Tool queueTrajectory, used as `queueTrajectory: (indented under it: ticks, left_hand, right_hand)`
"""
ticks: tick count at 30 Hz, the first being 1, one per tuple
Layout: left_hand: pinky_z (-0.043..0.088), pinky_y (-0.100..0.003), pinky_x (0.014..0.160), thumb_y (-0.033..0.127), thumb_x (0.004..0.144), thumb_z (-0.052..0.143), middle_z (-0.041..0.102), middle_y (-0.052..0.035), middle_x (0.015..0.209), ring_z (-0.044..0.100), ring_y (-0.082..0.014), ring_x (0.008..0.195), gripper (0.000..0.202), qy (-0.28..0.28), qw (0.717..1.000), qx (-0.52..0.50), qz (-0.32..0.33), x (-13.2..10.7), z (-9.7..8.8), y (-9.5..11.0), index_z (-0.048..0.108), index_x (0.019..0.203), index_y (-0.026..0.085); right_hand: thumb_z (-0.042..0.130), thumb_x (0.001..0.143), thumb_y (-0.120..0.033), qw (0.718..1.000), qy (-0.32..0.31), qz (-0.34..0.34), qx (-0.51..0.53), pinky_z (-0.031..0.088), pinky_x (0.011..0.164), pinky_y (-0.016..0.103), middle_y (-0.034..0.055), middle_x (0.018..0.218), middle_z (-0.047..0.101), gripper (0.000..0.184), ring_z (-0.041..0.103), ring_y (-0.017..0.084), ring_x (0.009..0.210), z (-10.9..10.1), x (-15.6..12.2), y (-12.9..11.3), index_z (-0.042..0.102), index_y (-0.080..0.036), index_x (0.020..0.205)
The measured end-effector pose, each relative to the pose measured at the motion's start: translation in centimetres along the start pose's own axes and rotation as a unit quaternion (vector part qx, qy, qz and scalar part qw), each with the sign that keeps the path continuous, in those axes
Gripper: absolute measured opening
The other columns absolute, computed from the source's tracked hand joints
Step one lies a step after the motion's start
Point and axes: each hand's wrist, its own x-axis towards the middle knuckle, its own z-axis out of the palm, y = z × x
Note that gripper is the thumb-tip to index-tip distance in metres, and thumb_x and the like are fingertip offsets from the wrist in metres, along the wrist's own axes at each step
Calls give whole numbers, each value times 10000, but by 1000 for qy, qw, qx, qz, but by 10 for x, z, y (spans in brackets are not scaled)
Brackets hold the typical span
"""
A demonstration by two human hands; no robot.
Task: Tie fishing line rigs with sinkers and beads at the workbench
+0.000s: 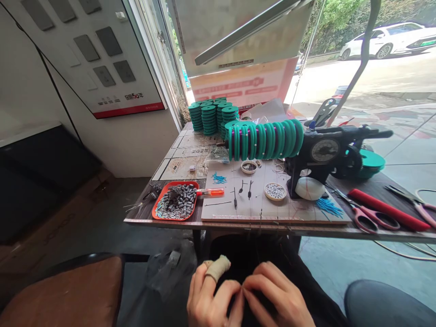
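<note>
Just in front of the table edge, over my dark-clothed lap, my left hand point(214, 299) and my right hand point(277, 293) meet fingertip to fingertip. Both are closed in a pinch. Whatever they hold is too fine or hidden to make out. A beige finger wrap point(218, 269) covers a finger of my left hand. On the pale board point(218, 212) ahead lie several small dark pieces with thin stems point(250, 190), beside a round dish of grey-white beads point(275, 191). A smaller dish of dark bits point(249, 167) stands behind them.
Left on the table are an orange tray of dark metal cylinders point(175, 200) and an orange-handled tool point(211, 192). Teal discs point(265, 138) line a black winding machine point(323, 150); more discs point(208, 119) are stacked behind. Scissors point(369, 218) and a red bar point(388, 210) lie right.
</note>
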Motion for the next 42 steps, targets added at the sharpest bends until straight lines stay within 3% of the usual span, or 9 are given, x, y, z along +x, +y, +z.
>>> queueTrajectory:
  ticks: [21,29,32,35,39,42]
  left_hand:
    - [399,-339,831,189,833,533,649,-46,897,509,-212,927,183,5,999,26,37,0,0,-2,680,730,220]
    - [391,-326,837,193,824,556,655,-32,904,515,-197,919,176,8,1000,3,11,0,1,0,678,701,222]
    - [407,-283,837,231,840,551,653,-13,929,521,-164,919,186,-20,999,-37,-33,3,-2,1,673,700,229]
    - [468,-213,791,285,822,584,658,-3,912,576,-125,898,133,-100,983,-119,-101,9,-10,-2,690,750,250]
    - [513,-193,821,367,761,645,686,-44,932,650,-135,891,157,-218,912,-239,-254,16,-20,-10,729,749,235]
    - [507,-251,881,417,738,656,681,-102,968,640,-184,951,236,-236,872,-275,-330,18,-21,-13,741,738,197]
  right_hand:
    - [491,851,-80,1000,1,-8,-18,416,498,220,29,649,530,121,479,121,574,-2,-1,2,559,-147,777]
    - [495,840,-72,1000,5,-10,-26,395,493,216,25,627,525,131,464,118,561,-1,-1,1,557,-144,750]
    - [486,847,-79,1000,16,15,13,373,486,209,21,634,502,127,460,110,561,-2,-3,2,562,-147,772]
    - [478,866,-104,996,10,52,76,378,512,196,21,679,507,126,487,100,594,-5,-4,4,574,-162,809]
    - [543,862,-163,987,-67,100,110,415,558,176,23,713,553,108,542,97,639,-7,-2,5,639,-185,817]
    - [573,855,-177,986,-82,102,103,433,552,160,30,694,581,103,564,96,623,-8,2,3,674,-171,836]
